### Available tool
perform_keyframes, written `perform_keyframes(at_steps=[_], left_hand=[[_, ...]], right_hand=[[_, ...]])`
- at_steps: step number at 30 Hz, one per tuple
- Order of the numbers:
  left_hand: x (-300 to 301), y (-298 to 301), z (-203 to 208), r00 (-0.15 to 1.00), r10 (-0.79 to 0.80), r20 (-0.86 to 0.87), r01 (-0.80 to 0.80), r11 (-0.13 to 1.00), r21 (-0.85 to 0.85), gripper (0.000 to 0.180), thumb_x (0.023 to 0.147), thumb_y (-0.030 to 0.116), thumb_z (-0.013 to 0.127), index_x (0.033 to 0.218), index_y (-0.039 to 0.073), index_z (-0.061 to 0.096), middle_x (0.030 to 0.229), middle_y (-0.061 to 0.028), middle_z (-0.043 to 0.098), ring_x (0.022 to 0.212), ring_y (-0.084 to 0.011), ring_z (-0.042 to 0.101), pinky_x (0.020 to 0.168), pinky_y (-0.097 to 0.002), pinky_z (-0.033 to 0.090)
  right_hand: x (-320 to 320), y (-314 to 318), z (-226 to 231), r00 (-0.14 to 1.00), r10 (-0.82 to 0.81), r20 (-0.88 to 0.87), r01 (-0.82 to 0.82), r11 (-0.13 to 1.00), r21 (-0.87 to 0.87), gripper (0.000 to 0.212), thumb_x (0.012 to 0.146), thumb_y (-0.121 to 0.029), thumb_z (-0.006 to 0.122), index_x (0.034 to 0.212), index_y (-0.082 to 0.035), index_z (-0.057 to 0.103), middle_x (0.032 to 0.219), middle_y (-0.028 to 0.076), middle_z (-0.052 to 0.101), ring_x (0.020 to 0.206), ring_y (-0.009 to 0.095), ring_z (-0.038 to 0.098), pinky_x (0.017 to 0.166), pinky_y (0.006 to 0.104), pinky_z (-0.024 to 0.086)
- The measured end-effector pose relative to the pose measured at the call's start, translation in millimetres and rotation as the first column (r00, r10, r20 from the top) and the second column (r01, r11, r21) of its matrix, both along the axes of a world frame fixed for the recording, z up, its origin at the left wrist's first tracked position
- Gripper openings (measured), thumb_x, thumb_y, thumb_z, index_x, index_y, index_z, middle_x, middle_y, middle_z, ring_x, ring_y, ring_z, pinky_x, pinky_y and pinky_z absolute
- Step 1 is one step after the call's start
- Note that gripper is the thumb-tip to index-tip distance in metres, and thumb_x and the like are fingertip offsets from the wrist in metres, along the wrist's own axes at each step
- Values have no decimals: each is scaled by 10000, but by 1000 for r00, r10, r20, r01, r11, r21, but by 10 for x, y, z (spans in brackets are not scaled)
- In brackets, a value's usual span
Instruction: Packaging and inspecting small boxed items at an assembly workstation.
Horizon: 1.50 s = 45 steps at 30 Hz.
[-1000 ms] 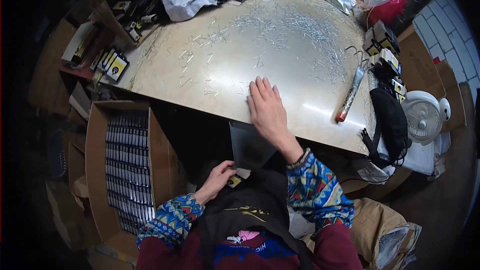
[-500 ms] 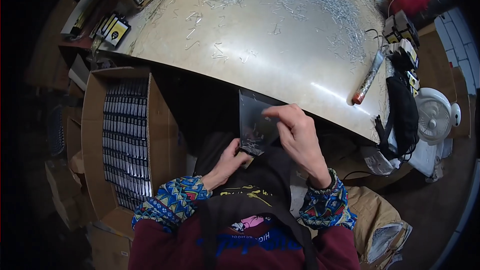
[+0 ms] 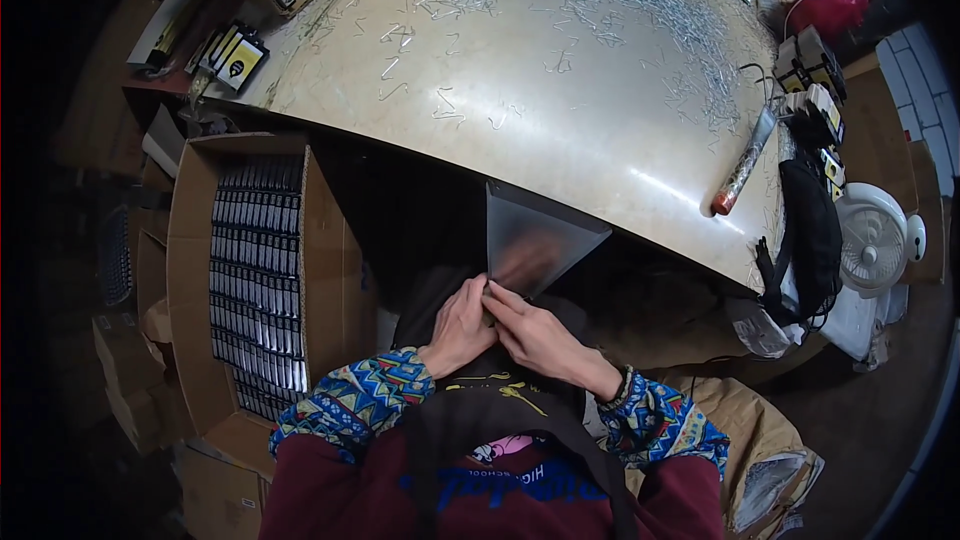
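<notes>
My left hand [image 3: 461, 330] and my right hand [image 3: 545, 338] meet in front of my lap, fingertips pinched together. Whatever they hold is small and mostly hidden by the fingers. Just beyond them, a greyish see-through plastic funnel [image 3: 510, 222] hangs from the table's near edge and narrows down toward my fingers. A blurred skin-toned patch shows through its sheet. On the table top [image 3: 560, 165] lie many thin bent metal wire hooks [image 3: 670, 20], with a few loose ones nearer the edge.
At left an open cardboard box [image 3: 180, 280] holds rows of dark-and-silver packs [image 3: 257, 270]. Yellow-and-black cartons [image 3: 240, 62] sit at the table's far left. A red-ended tool [image 3: 740, 170], black bag [image 3: 808, 230] and white fan [image 3: 868, 238] are at right.
My right hand has come down from above the funnel to meet my left hand. The wire pieces seen in the funnel's lower part no longer show, and the small yellowish piece under my left hand is hidden.
</notes>
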State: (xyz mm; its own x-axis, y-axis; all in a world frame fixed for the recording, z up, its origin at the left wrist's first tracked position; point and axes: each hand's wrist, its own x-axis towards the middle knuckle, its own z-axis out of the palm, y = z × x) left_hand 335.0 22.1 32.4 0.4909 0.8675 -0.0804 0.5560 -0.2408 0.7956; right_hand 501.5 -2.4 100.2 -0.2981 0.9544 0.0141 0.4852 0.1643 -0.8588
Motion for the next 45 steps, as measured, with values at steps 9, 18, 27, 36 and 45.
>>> perform_keyframes(at_steps=[9, 18, 27, 36, 45], left_hand=[[-88, 147, 319, 977, -36, 209, 18, 996, 88, 891, 699, 96, 745, 1433, -22, 254, 1286, -214, 469, 1150, -389, 498, 989, -434, 412], [103, 412, 620, 943, 56, 328, -99, 988, 116, 889, 669, 94, 796, 1406, -19, 312, 1260, -216, 517, 1116, -367, 559, 960, -411, 451], [168, 459, 771, 961, 83, 265, -124, 982, 143, 833, 692, 106, 787, 1394, -4, 354, 1149, -214, 562, 1025, -362, 609, 876, -386, 502], [199, 502, 775, 971, 34, 236, -103, 953, 284, 863, 673, 112, 771, 1408, -8, 336, 1137, -216, 551, 1005, -399, 591, 832, -429, 512], [172, 535, 793, 969, 24, 246, -89, 962, 259, 867, 659, 77, 758, 1412, 7, 335, 1162, -215, 541, 1028, -393, 578, 860, -423, 505]], right_hand=[[173, 182, 398, 979, -176, -99, 162, 977, -137, 217, 903, -93, 642, 1077, 34, 670, 845, 149, 715, 746, 147, 703, 655, 256, 537], [330, 352, 533, 882, -403, -244, 306, 883, -355, 164, 896, -63, 657, 1039, 16, 677, 892, 98, 680, 758, 105, 622, 676, 237, 499], [260, 459, 589, 889, -400, -221, 416, 909, 27, 78, 847, -35, 694, 899, 17, 672, 1013, 119, 618, 869, 193, 612, 728, 282, 503], [84, 618, 634, 945, -327, -13, 310, 882, 355, 145, 787, -70, 728, 924, -29, 705, 1132, 149, 640, 966, 271, 629, 745, 345, 528], [252, 597, 592, 987, -154, -49, 162, 958, 239, 175, 855, -71, 687, 1021, -21, 697, 1120, 164, 663, 923, 245, 652, 750, 309, 524]])
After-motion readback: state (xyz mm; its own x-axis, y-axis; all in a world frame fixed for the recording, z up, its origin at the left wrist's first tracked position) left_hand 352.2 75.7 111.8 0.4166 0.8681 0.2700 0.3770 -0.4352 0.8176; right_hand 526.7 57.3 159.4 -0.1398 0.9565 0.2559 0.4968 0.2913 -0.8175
